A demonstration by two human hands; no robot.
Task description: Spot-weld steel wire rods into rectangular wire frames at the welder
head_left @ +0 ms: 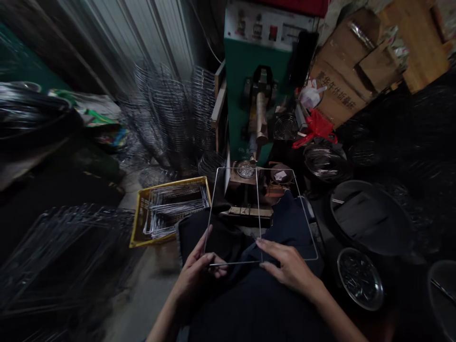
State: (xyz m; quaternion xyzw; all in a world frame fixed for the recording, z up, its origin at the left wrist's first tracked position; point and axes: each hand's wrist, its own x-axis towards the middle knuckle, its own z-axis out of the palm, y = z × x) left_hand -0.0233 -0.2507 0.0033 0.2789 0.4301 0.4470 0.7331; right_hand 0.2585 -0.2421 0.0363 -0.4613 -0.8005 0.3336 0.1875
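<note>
A thin rectangular wire frame [259, 209] with a wire down its middle is held over my lap. My left hand [195, 270] grips its near left corner, thumb and fingers closed on the wire. At the near end of the middle wire, my right hand [290, 266] pinches the frame between thumb and fingers. The frame's far edge lies just in front of the green machine [235, 95]. Behind that edge sits a small dish of shiny bits [245, 169] under the machine's metal rod [261, 116]. Whether the middle wire is joined to the frame, I cannot tell.
A yellow crate [134, 232] of wire frames stands to the left. Stacked wire racks [171, 109] rise behind it. On the right are a wide dark basin [370, 213] and a round bowl of small metal parts [359, 278]. A cardboard box [335, 95] leans at the back right.
</note>
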